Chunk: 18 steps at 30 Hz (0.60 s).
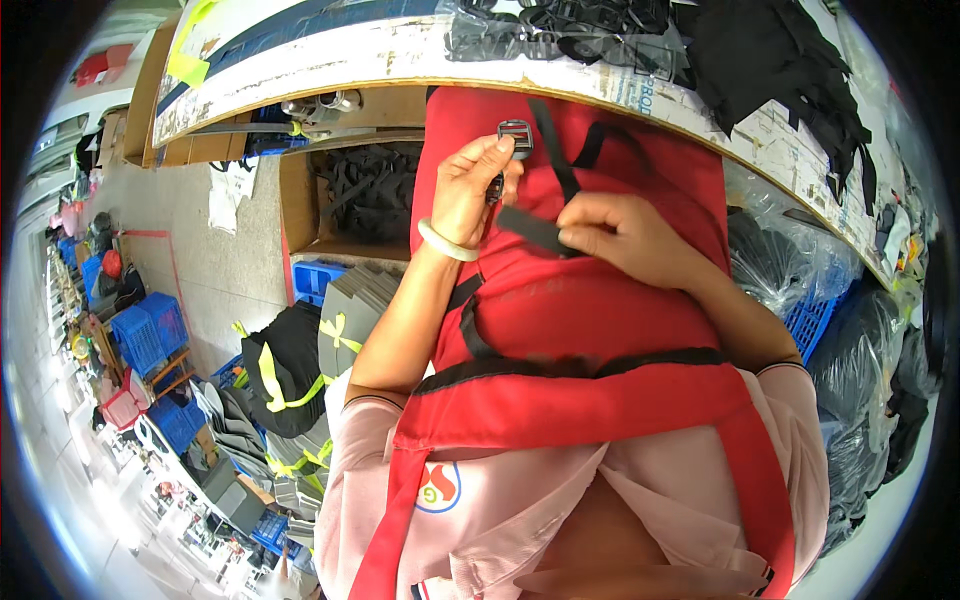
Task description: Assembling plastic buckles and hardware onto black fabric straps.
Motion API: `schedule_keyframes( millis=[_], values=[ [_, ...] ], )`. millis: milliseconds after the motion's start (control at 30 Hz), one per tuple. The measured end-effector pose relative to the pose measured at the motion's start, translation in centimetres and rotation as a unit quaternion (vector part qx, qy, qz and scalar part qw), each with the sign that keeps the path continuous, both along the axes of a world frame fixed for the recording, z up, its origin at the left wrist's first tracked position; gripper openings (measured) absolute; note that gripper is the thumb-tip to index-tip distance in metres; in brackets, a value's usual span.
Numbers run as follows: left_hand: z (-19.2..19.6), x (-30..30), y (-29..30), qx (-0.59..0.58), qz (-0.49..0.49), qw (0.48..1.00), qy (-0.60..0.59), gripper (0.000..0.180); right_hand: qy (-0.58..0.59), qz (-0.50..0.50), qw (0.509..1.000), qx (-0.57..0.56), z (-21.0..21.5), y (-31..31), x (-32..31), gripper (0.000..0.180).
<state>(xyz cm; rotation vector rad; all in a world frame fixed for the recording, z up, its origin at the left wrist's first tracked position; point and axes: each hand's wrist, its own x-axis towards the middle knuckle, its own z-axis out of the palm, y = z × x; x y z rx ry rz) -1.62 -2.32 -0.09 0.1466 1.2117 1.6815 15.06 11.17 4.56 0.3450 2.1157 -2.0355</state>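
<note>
Between the thumb and fingers of my left hand (472,185) is a black plastic strap buckle (515,137), its slotted end sticking up past the fingertips. My right hand (618,232) pinches a black webbing strap (532,229), whose free end points left toward the buckle, a small gap away. Both hands are above the red apron (580,300) over my lap. Another dark strap (553,150) runs down from the table edge behind my hands; whether it joins the held one, I cannot tell.
Ahead is a worn white tabletop (380,60) with a pile of black buckles (570,35) and black fabric pieces (775,75). Under it at left, a cardboard box (300,200) holds black straps. Bundled grey pieces (375,310) stand left; plastic bags (855,370) and a blue crate (815,320) right.
</note>
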Motion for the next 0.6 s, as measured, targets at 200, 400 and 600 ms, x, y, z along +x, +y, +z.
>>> schedule_keyframes(
  millis=[200,400,600],
  values=[
    [0.9,1.4,-0.3,0.036,-0.011,0.997,0.061,0.014,-0.041,-0.141,0.981,-0.130,0.5,0.6,-1.9,0.020],
    [1.5,1.6,-0.1,0.053,0.016,0.991,0.126,0.014,-0.084,-0.169,0.959,-0.212,-0.2,0.5,-2.1,0.020],
    [1.6,1.8,-0.3,-0.025,0.049,0.962,0.269,0.015,-0.118,-0.190,0.942,-0.249,-0.3,0.4,-2.2,0.021]
  ],
)
